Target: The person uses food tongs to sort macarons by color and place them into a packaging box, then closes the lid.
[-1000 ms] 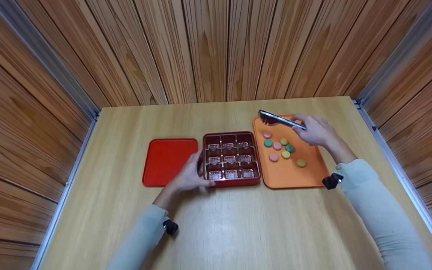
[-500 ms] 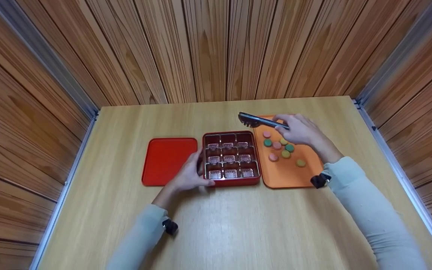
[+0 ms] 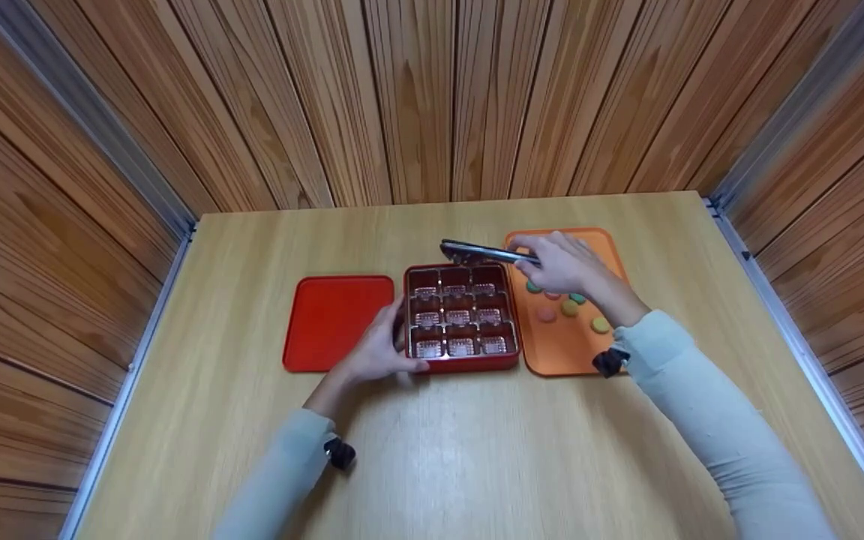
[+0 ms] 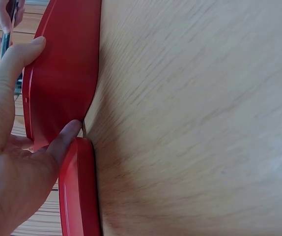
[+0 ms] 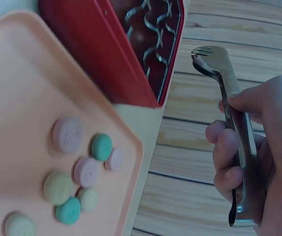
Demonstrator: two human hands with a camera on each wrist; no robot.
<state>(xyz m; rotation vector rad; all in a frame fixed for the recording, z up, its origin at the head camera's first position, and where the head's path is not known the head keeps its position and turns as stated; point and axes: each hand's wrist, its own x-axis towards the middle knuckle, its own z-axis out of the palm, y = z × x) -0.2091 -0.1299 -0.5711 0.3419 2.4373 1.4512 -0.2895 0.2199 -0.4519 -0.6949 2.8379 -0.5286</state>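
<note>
In the head view, my left hand (image 3: 383, 349) holds the near left corner of a red box (image 3: 469, 365). Its thumb lies on the front wall and the fingers along the left side; some fingertips are hidden. A clear-walled divider insert (image 3: 459, 318) with several bare compartments sits in the box. My right hand (image 3: 558, 262) grips metal tongs (image 3: 488, 253), their head above the box's far edge. The right wrist view shows the tongs' arms close together, with nothing visible between the tips. Pink, green and yellow macarons (image 3: 599, 325) lie on an orange tray (image 3: 567, 356), partly hidden by the right hand.
A flat red lid (image 3: 334, 322) lies left of the box, close beside it. The orange tray stands against the box's right side. Wood-panelled walls (image 3: 432, 97) enclose the table (image 3: 469, 465) at the back and sides.
My right hand has carried the tongs leftward from above the tray to the far edge of the box. The left hand and box have stayed put.
</note>
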